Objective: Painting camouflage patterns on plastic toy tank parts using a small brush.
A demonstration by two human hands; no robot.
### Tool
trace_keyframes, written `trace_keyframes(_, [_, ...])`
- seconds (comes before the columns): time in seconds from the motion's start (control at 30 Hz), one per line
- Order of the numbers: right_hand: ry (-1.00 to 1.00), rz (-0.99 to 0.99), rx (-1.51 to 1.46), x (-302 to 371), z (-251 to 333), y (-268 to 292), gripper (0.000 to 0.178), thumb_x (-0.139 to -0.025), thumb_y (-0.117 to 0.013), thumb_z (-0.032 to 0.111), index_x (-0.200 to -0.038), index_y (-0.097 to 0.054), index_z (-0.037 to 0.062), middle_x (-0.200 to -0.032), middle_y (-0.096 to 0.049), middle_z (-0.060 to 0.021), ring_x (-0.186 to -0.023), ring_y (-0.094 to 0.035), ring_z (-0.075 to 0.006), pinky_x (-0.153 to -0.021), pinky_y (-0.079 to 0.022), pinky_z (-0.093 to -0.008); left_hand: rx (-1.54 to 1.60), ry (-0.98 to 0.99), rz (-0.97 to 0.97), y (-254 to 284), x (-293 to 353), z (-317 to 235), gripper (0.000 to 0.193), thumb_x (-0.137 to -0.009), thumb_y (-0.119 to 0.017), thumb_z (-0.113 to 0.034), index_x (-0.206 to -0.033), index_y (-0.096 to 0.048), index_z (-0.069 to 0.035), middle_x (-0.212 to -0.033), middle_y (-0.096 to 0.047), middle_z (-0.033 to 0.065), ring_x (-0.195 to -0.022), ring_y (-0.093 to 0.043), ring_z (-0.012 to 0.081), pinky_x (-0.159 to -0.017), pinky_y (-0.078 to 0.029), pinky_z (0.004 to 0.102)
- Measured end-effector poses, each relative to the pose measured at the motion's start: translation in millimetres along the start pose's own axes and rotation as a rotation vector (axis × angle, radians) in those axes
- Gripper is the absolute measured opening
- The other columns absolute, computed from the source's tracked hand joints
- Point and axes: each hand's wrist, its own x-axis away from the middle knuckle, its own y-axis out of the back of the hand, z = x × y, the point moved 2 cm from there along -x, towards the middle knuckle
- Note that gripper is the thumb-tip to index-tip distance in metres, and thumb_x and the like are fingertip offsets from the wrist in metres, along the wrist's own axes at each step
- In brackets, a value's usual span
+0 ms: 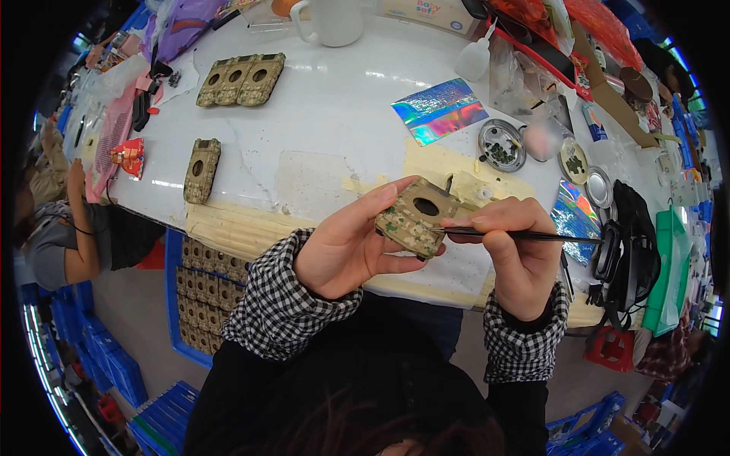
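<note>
My left hand point(342, 247) holds a camouflage-patterned toy tank hull point(411, 235) by its sides, tilted above the near edge of the table. The hull has a round dark hole in its top. In my right hand point(521, 254) are slim black tweezers point(551, 236), pinched between thumb and fingers. Their tip touches or nearly touches the hull's edge beside the hole; whether anything is in the tip is too small to tell. Right of the hull, a round metal tin point(519, 157) contains small dark green pieces. A paler lid point(566, 169) with more green pieces lies beside it.
Three similar hulls point(242, 79) stand together at the far left, with a single hull point(202, 171) nearer. Below the table edge, a blue crate point(173, 304) holds several more. A white mug point(334, 21), shiny foil sheet point(439, 111) and black bag point(635, 251) surround the workspace. Another person point(65, 243) sits left.
</note>
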Motion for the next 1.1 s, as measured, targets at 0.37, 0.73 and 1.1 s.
trace_keyframes(0.37, [0.003, -0.022, -0.07, 0, -3, 2, 0.015, -0.092, -0.061, 0.009, -0.1, -0.058, -0.0041, -0.098, -0.063, -0.0146, -0.092, -0.064, -0.0207, -0.083, -0.051, -0.0319, 0.11, 0.044, 0.066, 0, -1, 0, 0.055, -0.101, -0.036, -0.029, -0.149, -0.02, -0.007, -0.14, -0.042, 0.0212, -0.118, -0.054, 0.0396, -0.085, -0.058, 0.0355])
trace_keyframes(0.73, [0.097, 0.039, 0.055, 4, 6, -2, 0.015, -0.094, -0.058, 0.01, -0.101, -0.056, -0.0028, -0.099, -0.063, -0.0162, -0.096, -0.064, -0.0227, -0.086, -0.05, -0.033, 0.223, 0.073, 0.181, -2, 4, -2, 0.058, -0.096, -0.04, -0.016, -0.149, -0.016, -0.008, -0.139, -0.044, 0.0202, -0.119, -0.054, 0.0385, -0.095, -0.051, 0.0428])
trace_keyframes(1.1, [0.113, 0.032, 0.101, 14, 13, -8, 0.018, -0.096, -0.053, 0.014, -0.101, -0.051, -0.0033, -0.098, -0.057, -0.0174, -0.09, -0.066, -0.0281, -0.083, -0.054, -0.0357, 0.032, 0.098, 0.135, -22, 11, -2, 0.071, -0.091, -0.049, -0.011, -0.151, -0.011, -0.005, -0.138, -0.042, 0.0215, -0.118, -0.054, 0.0352, -0.094, -0.052, 0.0408])
